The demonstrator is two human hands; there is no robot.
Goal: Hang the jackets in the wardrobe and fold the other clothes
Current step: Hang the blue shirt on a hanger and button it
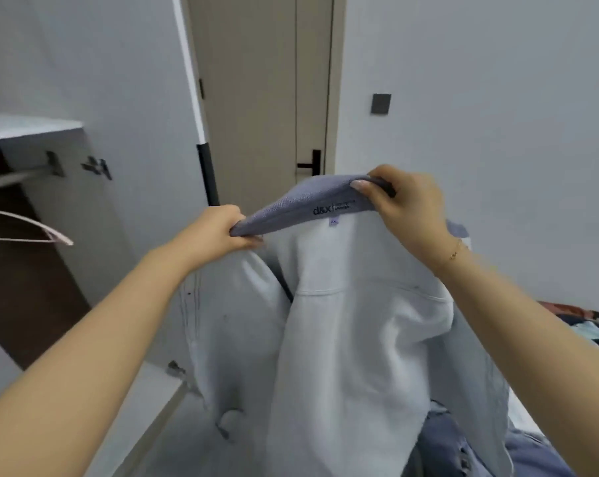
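A pale blue jacket (343, 339) hangs in mid-air before a closed door (256, 98), held up by its collar. The left hand (219, 228) and right hand (408, 204) each have their grip pinched on a collar end. Left, the open wardrobe (50, 139) shows a rail with one empty hanger (26, 228). The jacket's hem is cut off below; more clothes (491, 445) lie bottom right.
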